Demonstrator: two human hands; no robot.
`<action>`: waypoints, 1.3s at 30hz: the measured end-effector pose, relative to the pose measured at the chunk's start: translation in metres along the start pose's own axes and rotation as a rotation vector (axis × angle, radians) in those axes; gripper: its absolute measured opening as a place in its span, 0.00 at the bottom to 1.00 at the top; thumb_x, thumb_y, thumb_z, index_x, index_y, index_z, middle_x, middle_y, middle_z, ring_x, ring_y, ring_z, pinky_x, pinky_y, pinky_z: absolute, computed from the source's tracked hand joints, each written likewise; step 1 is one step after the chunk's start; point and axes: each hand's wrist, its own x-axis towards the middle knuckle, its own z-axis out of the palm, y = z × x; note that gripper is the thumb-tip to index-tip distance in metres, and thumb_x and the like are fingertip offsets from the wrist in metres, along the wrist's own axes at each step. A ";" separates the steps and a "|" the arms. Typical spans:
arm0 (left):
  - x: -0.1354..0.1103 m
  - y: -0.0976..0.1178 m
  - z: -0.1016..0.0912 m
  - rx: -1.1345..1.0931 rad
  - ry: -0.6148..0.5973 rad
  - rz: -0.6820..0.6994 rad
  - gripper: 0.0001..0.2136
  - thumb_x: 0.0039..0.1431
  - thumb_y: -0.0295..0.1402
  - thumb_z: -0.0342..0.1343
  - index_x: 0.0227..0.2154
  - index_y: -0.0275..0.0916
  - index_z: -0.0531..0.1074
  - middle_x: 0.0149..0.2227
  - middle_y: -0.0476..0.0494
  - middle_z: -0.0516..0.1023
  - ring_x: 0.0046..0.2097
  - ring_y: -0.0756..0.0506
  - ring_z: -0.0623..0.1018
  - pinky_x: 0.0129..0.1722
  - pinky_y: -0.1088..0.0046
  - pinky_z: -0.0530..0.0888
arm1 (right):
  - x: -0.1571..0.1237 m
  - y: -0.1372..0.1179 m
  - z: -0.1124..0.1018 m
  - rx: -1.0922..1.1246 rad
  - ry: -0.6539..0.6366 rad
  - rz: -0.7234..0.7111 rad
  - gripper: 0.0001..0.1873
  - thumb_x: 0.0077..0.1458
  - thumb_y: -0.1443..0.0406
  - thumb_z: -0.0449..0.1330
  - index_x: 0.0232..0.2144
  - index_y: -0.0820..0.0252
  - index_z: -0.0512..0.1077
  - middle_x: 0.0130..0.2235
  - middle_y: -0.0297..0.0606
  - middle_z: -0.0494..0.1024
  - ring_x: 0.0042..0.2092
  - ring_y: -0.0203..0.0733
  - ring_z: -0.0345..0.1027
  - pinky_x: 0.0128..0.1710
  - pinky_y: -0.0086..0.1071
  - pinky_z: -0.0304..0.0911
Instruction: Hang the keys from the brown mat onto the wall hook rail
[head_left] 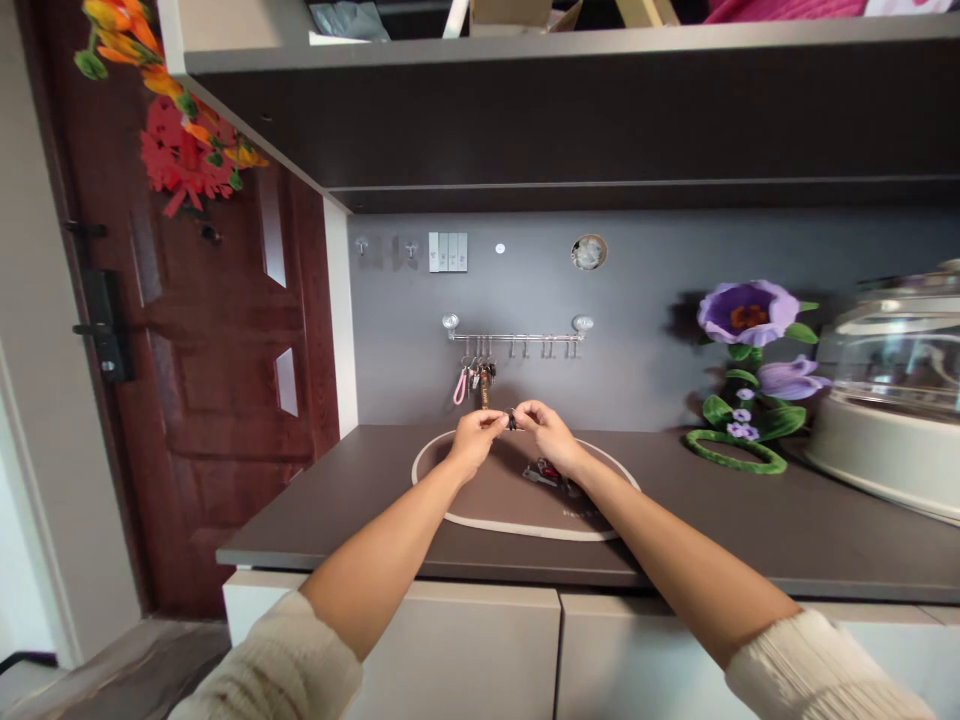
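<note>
- Our left hand (474,442) and right hand (552,438) meet with thumbs and forefingers pinched nearly together on a small dark item (512,420); it is too small for us to identify.
- Just above and left of our fingers, the hanging keys (474,374) and a pink loop (460,387) are on the hook rail (525,338); we judge that part done.
- Below and right of our fingers, the lying keys (538,474) rest on the oval mat (484,500); neither they nor our held item is hung, so we seem partway along.
- Under our fingers, the mat covers part of a dark counter (345,490).
- Well right of our fingers stand a purple flower (739,310) and a domed appliance (885,435); well left, a red-brown door (225,400); overhead, a shelf (525,120).
</note>
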 end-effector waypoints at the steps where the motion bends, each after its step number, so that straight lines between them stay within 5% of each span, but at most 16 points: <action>1: 0.000 0.000 0.000 -0.001 0.009 -0.003 0.14 0.43 0.40 0.59 0.31 0.35 0.74 0.27 0.45 0.74 0.27 0.52 0.68 0.30 0.75 0.64 | 0.002 0.000 0.000 0.004 0.004 0.000 0.14 0.44 0.56 0.57 0.25 0.61 0.64 0.26 0.31 0.65 0.31 0.33 0.58 0.38 0.31 0.56; 11: 0.003 -0.014 0.000 0.233 0.056 0.029 0.11 0.48 0.38 0.53 0.27 0.34 0.73 0.26 0.45 0.75 0.28 0.50 0.70 0.31 0.74 0.65 | 0.047 -0.022 -0.005 0.243 0.168 0.212 0.04 0.50 0.67 0.53 0.26 0.59 0.61 0.26 0.30 0.64 0.29 0.32 0.64 0.35 0.34 0.65; 23: 0.005 -0.014 -0.001 0.491 0.066 0.149 0.10 0.51 0.35 0.50 0.25 0.36 0.74 0.29 0.43 0.76 0.32 0.47 0.72 0.35 0.72 0.65 | 0.107 -0.022 0.009 0.405 0.426 0.423 0.08 0.53 0.74 0.47 0.24 0.59 0.60 0.20 0.29 0.64 0.22 0.28 0.62 0.30 0.30 0.68; 39: 0.005 -0.011 -0.001 0.515 0.079 0.152 0.10 0.51 0.35 0.49 0.24 0.36 0.73 0.28 0.43 0.76 0.31 0.48 0.72 0.34 0.72 0.65 | 0.124 -0.010 0.013 0.457 0.528 0.512 0.07 0.53 0.74 0.48 0.28 0.60 0.62 0.16 0.27 0.63 0.19 0.28 0.60 0.25 0.28 0.70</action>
